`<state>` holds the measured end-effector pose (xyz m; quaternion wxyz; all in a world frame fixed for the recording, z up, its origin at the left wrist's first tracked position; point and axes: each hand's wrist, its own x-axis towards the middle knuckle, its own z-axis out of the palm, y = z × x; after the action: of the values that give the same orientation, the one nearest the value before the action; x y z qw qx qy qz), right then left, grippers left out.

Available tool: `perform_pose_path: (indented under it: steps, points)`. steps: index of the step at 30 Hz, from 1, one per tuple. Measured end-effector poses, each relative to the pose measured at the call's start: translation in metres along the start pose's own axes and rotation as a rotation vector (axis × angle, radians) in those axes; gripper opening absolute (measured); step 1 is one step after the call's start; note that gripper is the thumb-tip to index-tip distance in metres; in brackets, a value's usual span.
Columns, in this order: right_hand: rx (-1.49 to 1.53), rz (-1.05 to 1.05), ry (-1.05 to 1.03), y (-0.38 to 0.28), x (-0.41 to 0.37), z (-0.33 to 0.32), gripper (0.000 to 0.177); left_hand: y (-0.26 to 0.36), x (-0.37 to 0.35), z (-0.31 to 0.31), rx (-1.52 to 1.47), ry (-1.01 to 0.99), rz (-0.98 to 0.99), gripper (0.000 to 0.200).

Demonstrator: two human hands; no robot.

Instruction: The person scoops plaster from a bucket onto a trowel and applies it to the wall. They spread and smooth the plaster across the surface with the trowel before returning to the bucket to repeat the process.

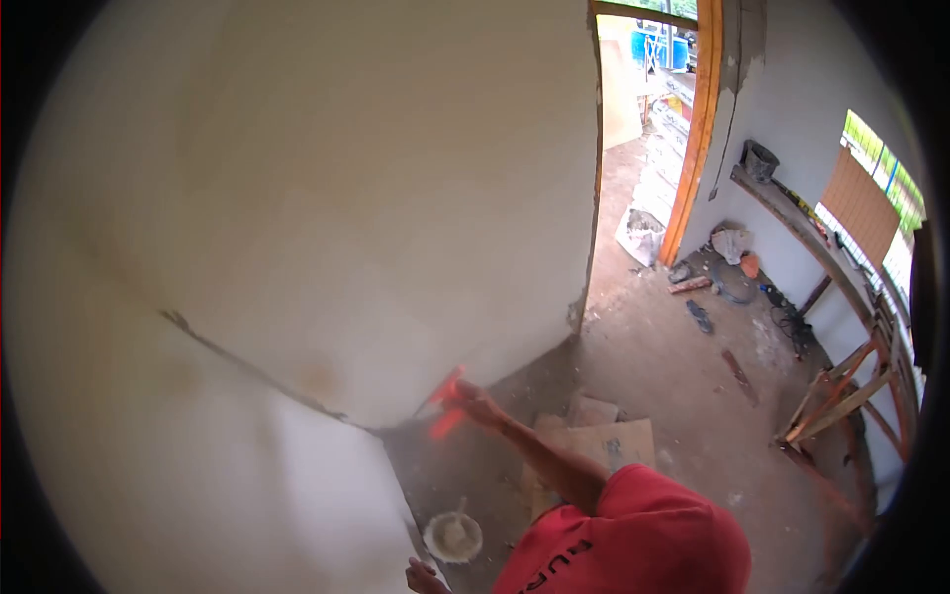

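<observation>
My right hand [477,404] reaches out near the foot of the pale wall [396,218], closed round a red plastering float [447,421] that is smeared by motion. The float overlaps the corner where wall and floor meet. Low in the view, my left hand [426,576] is only partly visible, its fingers curled beside the lower wall; what they hold, if anything, is hidden. Close to this hand a round bowl [435,554] of pale, plaster-like material stands on the floor, with a handle or tool sticking up at its rim. My red sleeve covers part of the floor.
Flattened cardboard [633,441] lies on the floor beside my arm. An orange door frame [693,129] opens to the outside. Along the right wall runs a shelf [792,203] with a dark bucket [760,161]; wooden framing [841,406] and scattered debris are below.
</observation>
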<state>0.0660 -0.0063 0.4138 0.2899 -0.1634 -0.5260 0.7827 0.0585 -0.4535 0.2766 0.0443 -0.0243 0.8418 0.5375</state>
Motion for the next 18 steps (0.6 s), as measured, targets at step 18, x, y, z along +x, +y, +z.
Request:
perform_pose_path:
  steps: [18]
  points:
    - [-0.162,0.485,-0.088,0.099,-0.149,0.114,0.029,0.177,0.028,0.010,0.194,-0.385,0.849,0.030]
